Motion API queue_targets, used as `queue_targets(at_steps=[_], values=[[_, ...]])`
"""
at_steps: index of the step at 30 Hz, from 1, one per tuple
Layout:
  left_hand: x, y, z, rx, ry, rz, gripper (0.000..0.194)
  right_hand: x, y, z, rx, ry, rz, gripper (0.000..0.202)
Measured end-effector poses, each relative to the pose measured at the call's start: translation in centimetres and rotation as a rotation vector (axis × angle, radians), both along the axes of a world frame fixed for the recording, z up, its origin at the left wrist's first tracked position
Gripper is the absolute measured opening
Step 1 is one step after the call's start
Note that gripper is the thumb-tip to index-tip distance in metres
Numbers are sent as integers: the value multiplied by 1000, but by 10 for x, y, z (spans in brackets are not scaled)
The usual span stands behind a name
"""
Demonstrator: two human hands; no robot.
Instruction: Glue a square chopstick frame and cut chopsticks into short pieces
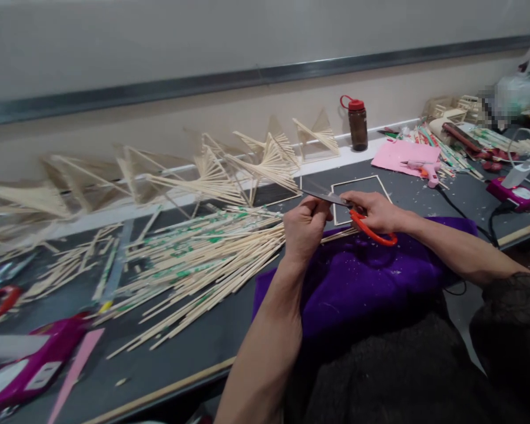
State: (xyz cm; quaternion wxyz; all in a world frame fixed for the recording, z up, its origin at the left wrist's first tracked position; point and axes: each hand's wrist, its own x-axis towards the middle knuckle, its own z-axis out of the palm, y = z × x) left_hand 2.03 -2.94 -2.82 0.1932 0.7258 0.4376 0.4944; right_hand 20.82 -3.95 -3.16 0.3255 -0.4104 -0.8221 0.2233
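My right hand (371, 211) is closed on orange-handled scissors (373, 232), whose metal blades point left across my left hand. Fingers curled in a pinch, my left hand (305, 222) sits at the blades; what it holds is too small to make out. Just behind both hands, a square frame of thin sticks (382, 187) lies on the dark table. A purple cloth (357, 282) is spread under my forearms at the table's front edge. A few thin sticks (339, 234) rest on the cloth between the hands.
Loose wooden sticks (221, 259) cover the table to the left. Twisted stick structures (265, 162) stand along the wall. A brown bottle (357, 126) stands at the back. To the right are a pink glue gun (429, 171) on pink paper (400, 154) and a magenta power strip (514, 194).
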Motion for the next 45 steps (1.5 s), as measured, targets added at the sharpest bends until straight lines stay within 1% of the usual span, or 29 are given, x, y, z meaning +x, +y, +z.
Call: queue_targets(at_steps=[3, 5, 7, 9, 11, 14, 17, 20, 27, 31, 34, 40, 42, 45], values=[[1, 1, 1, -42, -15, 18, 25, 0, 3, -1, 42, -9, -6, 34], [1, 2, 2, -85, -72, 16, 18, 0, 4, 0, 47, -24, -13, 36], [1, 2, 2, -112, -111, 22, 16, 1, 5, 0, 36, -37, -12, 37], [0, 3, 2, -100, -93, 37, 16, 1, 5, 0, 24, -44, 0, 37], [-1, 4, 1, -55, -41, 41, 18, 1, 4, -1, 11, -45, 8, 40], [-2, 4, 0, 2, -9, 18, 20, 0, 4, -1, -12, -46, 6, 49], [-3, 3, 1, 4, -3, -11, 25, 0, 3, 0, -31, -51, 18, 55], [-3, 1, 3, -23, 1, -32, 30, 2, 2, 1, -44, -51, 32, 57], [-4, 3, 3, -153, -23, -107, 29, 4, 3, -1, -42, -39, 64, 52], [-4, 2, 4, -197, -64, -123, 31, 3, 3, -3, -39, -10, 67, 43], [-4, 2, 4, -203, -53, -113, 32, 2, 3, -3, -48, -5, 53, 36], [-4, 4, 3, -196, -8, -80, 30, -1, 4, -4, -30, -5, 17, 32], [-3, 5, 2, -197, -23, -71, 28, -2, 4, -5, -27, -5, 1, 30], [-2, 6, 1, -219, -108, -60, 18, -2, 4, -5, -9, -1, -20, 30]])
